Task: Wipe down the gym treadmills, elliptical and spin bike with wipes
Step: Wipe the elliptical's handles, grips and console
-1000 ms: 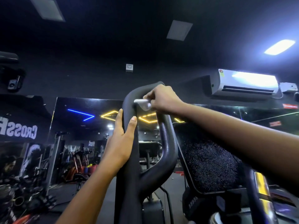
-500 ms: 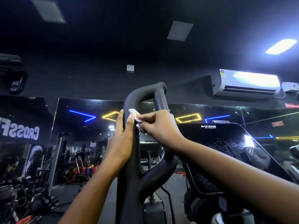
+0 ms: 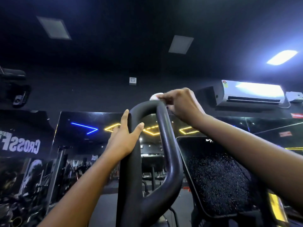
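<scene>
Mirror wall (image 3: 78,136): behind the handlebar, reflecting blue and yellow neon lines, reversed lettering and dim gym equipment.
Handlebar (image 3: 165,145): a black, matte looped bar on a cardio machine, rising up the middle of the view and bending over at its top.
Console (image 3: 218,181): a dark tilted screen just right of the handlebar, its surface speckled with fine droplets or dust.
Air conditioner (image 3: 252,93): a white wall unit, above and right of the handlebar's top bend.
Right hand (image 3: 182,104): at the top bend of the handlebar, its fingers curled and pinching the wipe.
Left hand (image 3: 123,140): laid flat on the left side of the handlebar below the bend, fingers straight and pointing up, thumb spread across the front of the bar.
Wipe (image 3: 155,96): small, white and bunched, pressed onto the very top of the handlebar's bend under the right fingertips.
</scene>
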`<state>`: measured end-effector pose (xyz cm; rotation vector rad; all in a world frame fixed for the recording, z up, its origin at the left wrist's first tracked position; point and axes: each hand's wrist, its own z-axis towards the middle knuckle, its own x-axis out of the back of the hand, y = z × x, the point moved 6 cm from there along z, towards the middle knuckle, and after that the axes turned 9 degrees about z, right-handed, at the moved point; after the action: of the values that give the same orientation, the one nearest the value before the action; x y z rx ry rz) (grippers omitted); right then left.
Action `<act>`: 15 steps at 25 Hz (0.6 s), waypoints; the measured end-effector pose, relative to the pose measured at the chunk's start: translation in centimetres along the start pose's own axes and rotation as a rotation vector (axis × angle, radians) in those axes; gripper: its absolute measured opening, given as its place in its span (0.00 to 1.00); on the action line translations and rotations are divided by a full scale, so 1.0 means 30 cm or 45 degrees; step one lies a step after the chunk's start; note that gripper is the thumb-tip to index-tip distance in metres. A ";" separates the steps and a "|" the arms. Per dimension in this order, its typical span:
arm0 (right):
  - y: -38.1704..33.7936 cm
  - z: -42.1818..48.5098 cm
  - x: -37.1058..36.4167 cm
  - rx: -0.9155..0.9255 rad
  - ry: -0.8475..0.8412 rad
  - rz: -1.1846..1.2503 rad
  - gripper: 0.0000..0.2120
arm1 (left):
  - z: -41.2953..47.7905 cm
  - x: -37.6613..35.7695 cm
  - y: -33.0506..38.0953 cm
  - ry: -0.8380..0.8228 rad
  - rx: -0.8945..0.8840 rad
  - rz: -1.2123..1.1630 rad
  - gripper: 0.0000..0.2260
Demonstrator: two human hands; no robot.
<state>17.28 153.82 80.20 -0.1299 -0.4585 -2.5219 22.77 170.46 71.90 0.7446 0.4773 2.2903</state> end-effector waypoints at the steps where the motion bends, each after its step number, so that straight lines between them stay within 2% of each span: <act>1: 0.003 0.054 -0.047 0.110 -0.087 -0.161 0.17 | 0.031 0.001 0.019 0.005 -0.016 0.016 0.31; 3: -0.003 0.118 -0.146 0.265 -0.266 -0.354 0.18 | 0.067 -0.009 0.037 0.027 -0.033 0.040 0.30; 5: 0.003 0.131 -0.212 0.333 -0.363 -0.407 0.18 | 0.079 -0.019 0.033 0.047 -0.044 0.074 0.29; 11: 0.106 0.067 -0.192 0.237 -0.211 -0.418 0.18 | 0.084 -0.017 0.020 0.059 -0.069 -0.006 0.28; 15: 0.078 -0.050 -0.135 0.248 -0.080 -0.124 0.19 | 0.073 -0.015 0.026 0.053 -0.052 0.018 0.27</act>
<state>21.95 153.58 78.72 -0.1149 -0.7484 -2.5563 24.04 169.89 73.82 0.6829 0.4442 2.3256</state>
